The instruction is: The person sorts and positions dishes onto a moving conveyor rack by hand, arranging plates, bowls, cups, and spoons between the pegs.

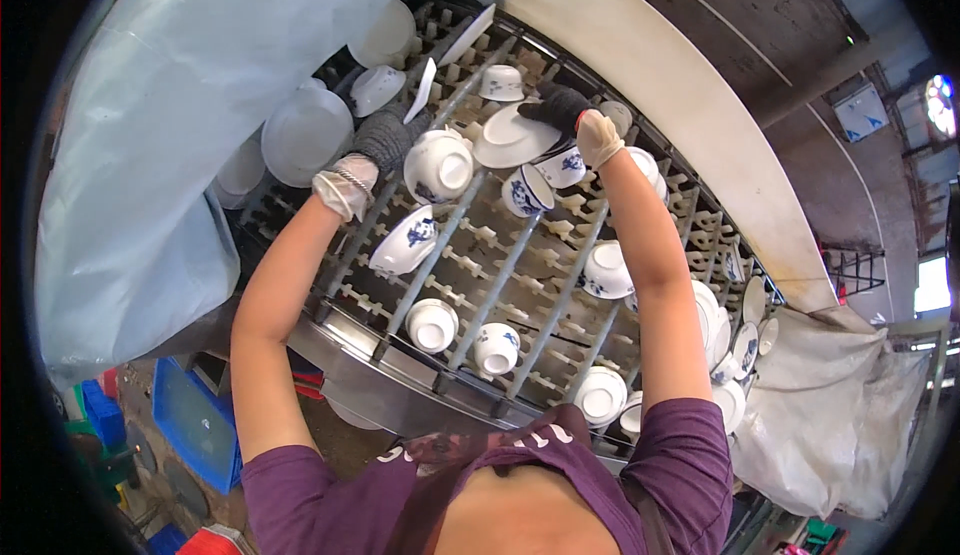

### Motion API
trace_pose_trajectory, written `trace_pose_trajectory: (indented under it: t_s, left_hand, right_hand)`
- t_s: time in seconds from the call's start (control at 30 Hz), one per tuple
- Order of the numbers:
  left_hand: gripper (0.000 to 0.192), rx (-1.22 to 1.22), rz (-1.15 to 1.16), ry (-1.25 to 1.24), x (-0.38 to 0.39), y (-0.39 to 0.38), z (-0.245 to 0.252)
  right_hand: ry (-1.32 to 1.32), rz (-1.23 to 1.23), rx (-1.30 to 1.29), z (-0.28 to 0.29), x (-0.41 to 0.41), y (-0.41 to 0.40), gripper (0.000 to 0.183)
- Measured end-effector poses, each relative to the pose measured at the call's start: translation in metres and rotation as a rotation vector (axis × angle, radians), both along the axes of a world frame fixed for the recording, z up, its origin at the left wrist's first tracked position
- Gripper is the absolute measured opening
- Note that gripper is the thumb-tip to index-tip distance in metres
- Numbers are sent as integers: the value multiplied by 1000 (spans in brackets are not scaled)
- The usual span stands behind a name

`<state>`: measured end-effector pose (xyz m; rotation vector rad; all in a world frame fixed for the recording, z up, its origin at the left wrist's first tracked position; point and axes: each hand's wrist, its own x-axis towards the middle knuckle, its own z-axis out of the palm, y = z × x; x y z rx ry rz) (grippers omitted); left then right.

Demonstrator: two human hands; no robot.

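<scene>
My left hand (386, 138), in a dark knit glove over a pale thin one, is at the left of a dishwasher's peg conveyor (487, 255). A slim white dish (421, 91), seen edge-on, overlaps its fingers; whether they grip it is unclear. My right hand (559, 112), gloved alike, grips the rim of a white plate (514, 136), thumb on top and fingers partly hidden beneath. Between the hands sits an upturned white bowl (439, 167). Two blue-patterned cups, one tilted (527, 191) and one partly covered (562, 168), lie below the plate.
Plates (307, 137) lean by a translucent plastic curtain (150, 142) at left. Several bowls (433, 325) rest among the pegs and grey rails. More dishes (745, 348) stand at right near another plastic sheet (825, 405). A metal edge (390, 382) borders my side; a blue crate (196, 420) is lower left.
</scene>
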<state>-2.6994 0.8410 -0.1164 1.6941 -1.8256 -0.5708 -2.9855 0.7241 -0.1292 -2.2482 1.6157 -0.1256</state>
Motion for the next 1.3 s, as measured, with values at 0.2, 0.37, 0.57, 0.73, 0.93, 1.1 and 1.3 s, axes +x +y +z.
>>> trace_pose_trajectory:
  t_s: [0.2,0.37,0.57,0.73,0.93,1.1,1.3]
  left_hand:
    - [30,-114,42,488,9,71,81]
    - [33,7,-153,511,16,95,86]
    - [39,160,-212,-245,6,114,23]
    - [39,213,-159,-100,1,141,51]
    - [31,255,-192,238,30,134,40]
    - [32,207,-156,12,22,132,54]
    - [30,230,-302,108,3,143,75]
  right_hand:
    - [-433,-58,-101,39,-1,29,60]
    - [-327,424,-455,121,11,74,40]
    - [-89,663,-880,56,57,46,44]
    - [-57,65,-413,45,-5,45,61]
    - [97,93,-381,-5,-25,51,44]
    - [-178,-40,-840,44,-48,110,35]
    - [-74,-72,-1216,52,-82,113,52]
